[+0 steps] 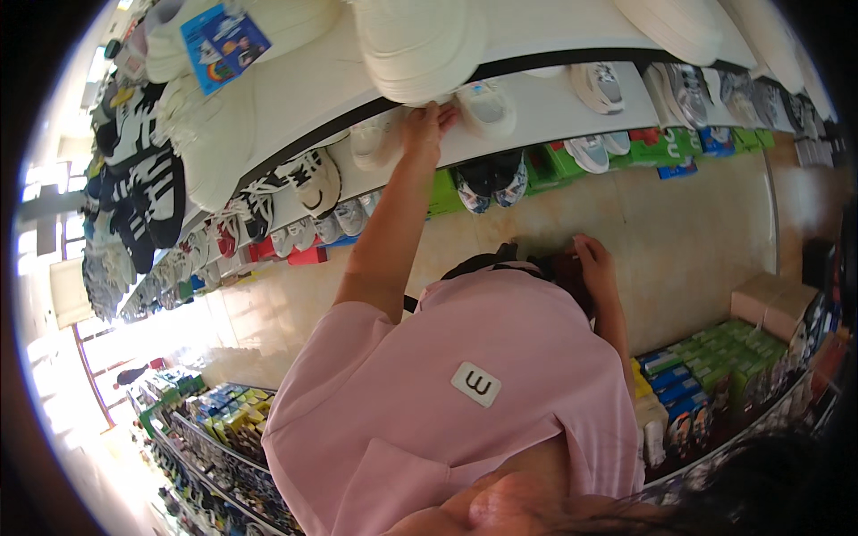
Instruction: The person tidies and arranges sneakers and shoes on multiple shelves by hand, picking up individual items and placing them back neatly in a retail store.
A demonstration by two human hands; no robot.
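Note:
My left hand [426, 127] reaches up to the shelving, its fingers at the toe of a large cream-white shoe [419, 53] that juts over the upper shelf's dark edge. Some of its fingertips are hidden, so I cannot tell whether they grip the shoe or only touch it. On the shelf below, a white shoe [369, 144] lies left of this hand and another white shoe [486, 110] to its right. My right hand [595, 264] hangs low at my side, fingers partly bent, beside a dark reddish thing [566, 268] that is hard to make out.
Black shoes with white stripes [161, 194] stand at the left end of the shelving. Green shoeboxes [553, 167] and dark patterned shoes [493, 181] sit below the shelves. Behind me are stacked shoeboxes [730, 352], a cardboard carton [771, 305] and a shoe rack [214, 442]. Tiled floor [697, 221] lies between.

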